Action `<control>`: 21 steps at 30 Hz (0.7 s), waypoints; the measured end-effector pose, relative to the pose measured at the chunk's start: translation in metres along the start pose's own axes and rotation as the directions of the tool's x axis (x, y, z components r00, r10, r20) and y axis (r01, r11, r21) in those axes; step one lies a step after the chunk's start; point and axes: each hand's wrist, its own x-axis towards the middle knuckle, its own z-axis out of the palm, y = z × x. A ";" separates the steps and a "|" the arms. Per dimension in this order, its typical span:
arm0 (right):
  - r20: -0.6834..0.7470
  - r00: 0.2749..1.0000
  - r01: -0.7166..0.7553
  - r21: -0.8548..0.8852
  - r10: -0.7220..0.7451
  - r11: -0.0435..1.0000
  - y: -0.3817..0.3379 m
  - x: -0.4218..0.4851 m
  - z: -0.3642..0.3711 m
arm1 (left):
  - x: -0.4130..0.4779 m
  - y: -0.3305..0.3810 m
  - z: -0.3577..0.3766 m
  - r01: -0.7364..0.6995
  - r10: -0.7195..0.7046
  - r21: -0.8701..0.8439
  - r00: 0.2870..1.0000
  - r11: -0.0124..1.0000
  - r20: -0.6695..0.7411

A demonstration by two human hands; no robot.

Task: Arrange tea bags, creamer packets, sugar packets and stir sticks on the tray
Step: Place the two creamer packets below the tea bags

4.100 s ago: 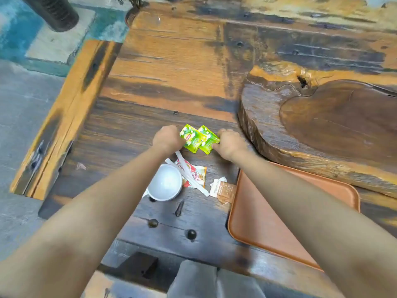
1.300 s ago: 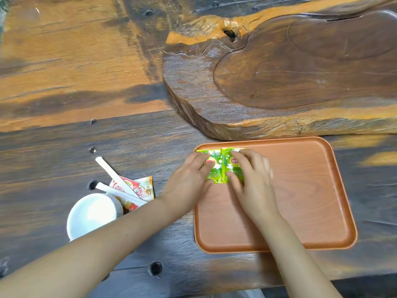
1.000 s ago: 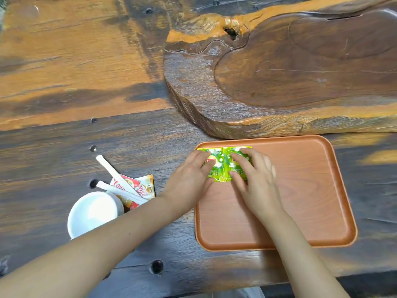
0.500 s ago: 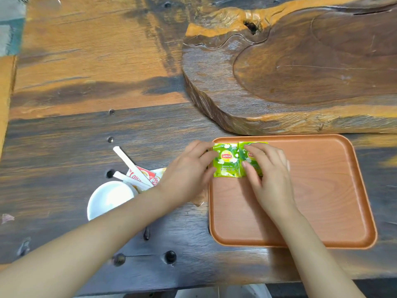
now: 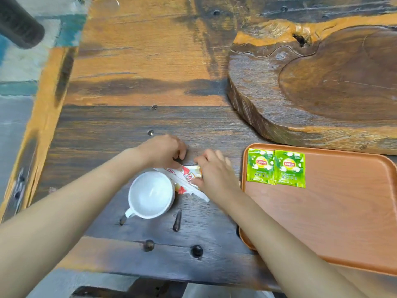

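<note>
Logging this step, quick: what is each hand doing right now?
Left hand: fingers curled at the stir sticks; grip cannot be told.
Right hand: fingertips on the creamer packets; grip cannot be told either.

Left hand (image 5: pixel 164 151): bare; no glove, ring or bracelet seen.
Right hand (image 5: pixel 214 171): bare; no glove or ring on the visible side.
Left forearm (image 5: pixel 71 209): bare up to the frame edge; no sleeve or cuff in view.
Right forearm (image 5: pixel 277 237): bare up to the frame edge; no sleeve or cuff in view.
Wrists: no watch or band on either.
Fingernails: partly visible on the left hand; short; detail blurred.
Markings: none visible on either limb.
</note>
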 end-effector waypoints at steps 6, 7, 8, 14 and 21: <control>0.062 0.995 -0.081 0.032 0.079 0.996 -0.006 0.007 0.000 | 0.002 0.000 0.006 0.005 -0.005 -0.005 0.998 1.000 0.058; 0.077 0.993 -0.098 0.043 0.094 0.994 -0.007 0.009 -0.002 | 0.002 0.000 0.006 0.013 -0.012 -0.015 0.997 1.000 0.070; 0.087 0.990 -0.114 0.049 0.110 0.992 -0.008 0.010 -0.003 | 0.003 0.001 0.004 0.020 -0.018 -0.028 0.996 0.999 0.085; 0.110 0.976 -0.191 0.029 0.187 0.981 -0.012 0.016 -0.002 | -0.001 -0.001 -0.005 0.042 -0.029 -0.103 0.991 0.994 0.129; 0.041 0.963 -0.268 0.304 0.268 0.914 0.001 0.017 -0.015 | -0.011 -0.003 -0.015 0.042 -0.018 -0.235 0.995 0.971 0.102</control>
